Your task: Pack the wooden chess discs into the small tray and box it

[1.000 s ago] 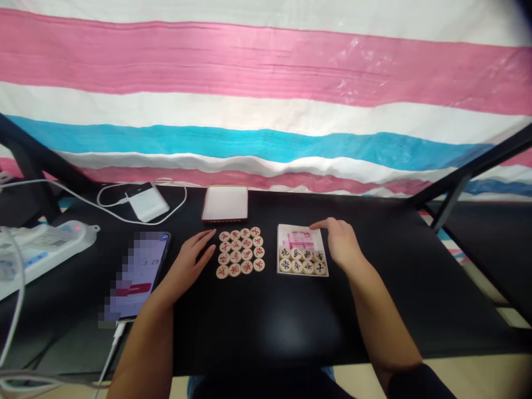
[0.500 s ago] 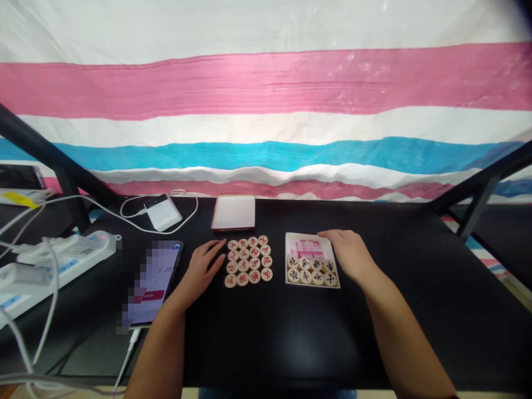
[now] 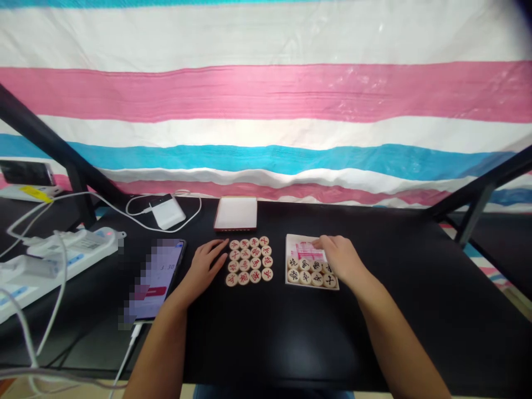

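Sixteen red-marked discs (image 3: pixel 245 254), left grip (image 3: pixel 204 267) spread open alongside, right grip (image 3: pixel 339 256) over box (image 3: pixel 293 238), closure unclear

That black desk (image 3: pixel 270 338) carries sixteen red-marked discs (image 3: pixel 255 264), a shallow box (image 3: pixel 296 241) of black-marked ones (image 3: pixel 305 276), a white-faced box (image 3: pixel 236 214), a phone (image 3: pixel 168 269), a white block (image 3: pixel 168 215), a power strip (image 3: pixel 76 258).

1 head-worn cam, above the near edge of the black desk (image 3: pixel 270 338), facing forward and down. Desk close below; striped sheet (image 3: pixel 266 91) beyond, filling top of frame.
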